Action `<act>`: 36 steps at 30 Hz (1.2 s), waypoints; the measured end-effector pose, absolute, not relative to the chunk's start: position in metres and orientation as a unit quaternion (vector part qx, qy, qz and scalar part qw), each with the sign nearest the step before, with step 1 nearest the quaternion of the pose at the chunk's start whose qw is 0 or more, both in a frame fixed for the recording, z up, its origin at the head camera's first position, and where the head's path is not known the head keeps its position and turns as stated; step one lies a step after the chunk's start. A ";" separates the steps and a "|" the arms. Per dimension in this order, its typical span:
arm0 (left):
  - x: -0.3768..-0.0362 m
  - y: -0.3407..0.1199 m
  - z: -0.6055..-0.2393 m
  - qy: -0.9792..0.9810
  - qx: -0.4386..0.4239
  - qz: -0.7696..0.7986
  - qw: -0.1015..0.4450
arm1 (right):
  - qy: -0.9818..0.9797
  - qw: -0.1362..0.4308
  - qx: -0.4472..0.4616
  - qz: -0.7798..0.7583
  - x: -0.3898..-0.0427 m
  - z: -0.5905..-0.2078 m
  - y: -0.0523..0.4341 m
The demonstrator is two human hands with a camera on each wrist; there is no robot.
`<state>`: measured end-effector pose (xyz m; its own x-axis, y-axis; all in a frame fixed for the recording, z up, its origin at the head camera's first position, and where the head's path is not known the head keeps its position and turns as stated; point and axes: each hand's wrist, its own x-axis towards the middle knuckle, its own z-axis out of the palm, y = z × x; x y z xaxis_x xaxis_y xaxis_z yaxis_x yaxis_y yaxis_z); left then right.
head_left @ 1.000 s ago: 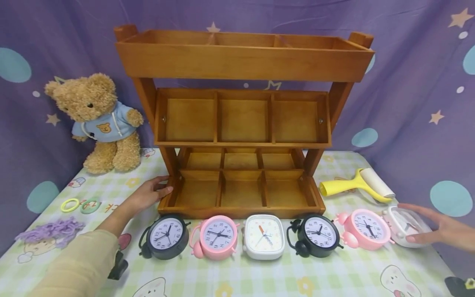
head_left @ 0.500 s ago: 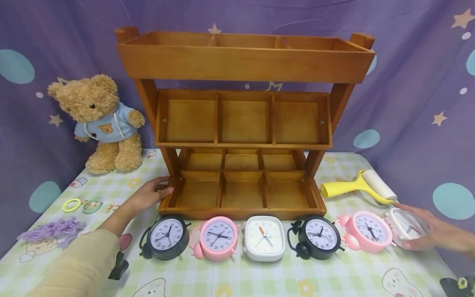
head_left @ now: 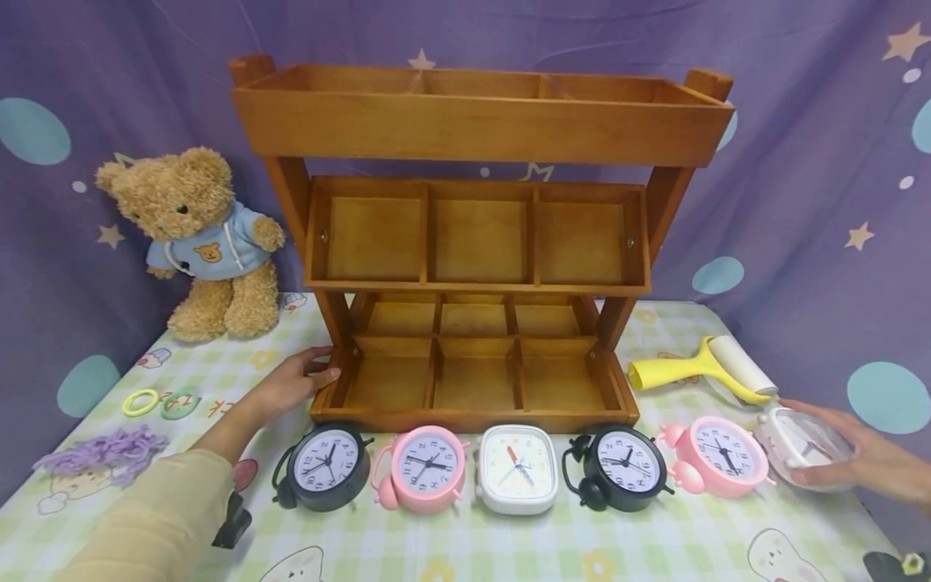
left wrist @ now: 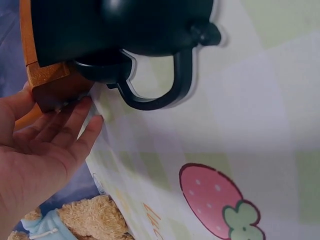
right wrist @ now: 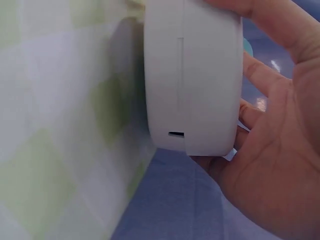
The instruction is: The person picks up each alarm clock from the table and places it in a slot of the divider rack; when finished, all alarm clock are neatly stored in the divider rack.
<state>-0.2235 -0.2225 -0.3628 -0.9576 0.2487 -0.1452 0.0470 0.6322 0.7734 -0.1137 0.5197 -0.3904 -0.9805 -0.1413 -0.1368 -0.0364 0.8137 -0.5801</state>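
My right hand holds a white alarm clock at the right end of a row of alarm clocks. Thumb and fingers span its opposite sides, covering part of its face. In the right wrist view the clock's white casing is close to the cloth. My left hand grips the lower left corner of a brown wooden tiered shelf, thumb in front and fingers along the side. A black alarm clock lies close to it, its dark casing filling the top of the left wrist view.
Along the shelf's front lie pink, white, black and pink clocks. A yellow-handled lint roller lies at right. At left are a teddy bear, two rings and a purple fluffy thing.
The right hand stays around the white clock, with a slight shift and tilt; more of the clock's face shows now than half a second ago. The left hand keeps its place on the shelf.
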 end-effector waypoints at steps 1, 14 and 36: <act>-0.223 -0.222 -0.363 0.895 0.084 0.421 0.119 | 0.951 0.079 -0.050 -0.296 -0.114 -0.391 0.522; -0.223 -0.223 -0.363 0.890 0.086 0.431 0.119 | 0.968 0.018 -0.052 -0.244 -0.121 -0.355 0.506; -0.223 -0.221 -0.359 0.902 0.102 0.406 0.105 | 0.970 0.009 -0.062 -0.236 -0.140 -0.306 0.419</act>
<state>-0.2232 -0.2213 -0.3595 -0.9570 0.2699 -0.1067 0.0990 0.6493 0.7541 -0.1396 0.4189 -0.3056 -0.9920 -0.1252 0.0124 -0.1169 0.8806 -0.4593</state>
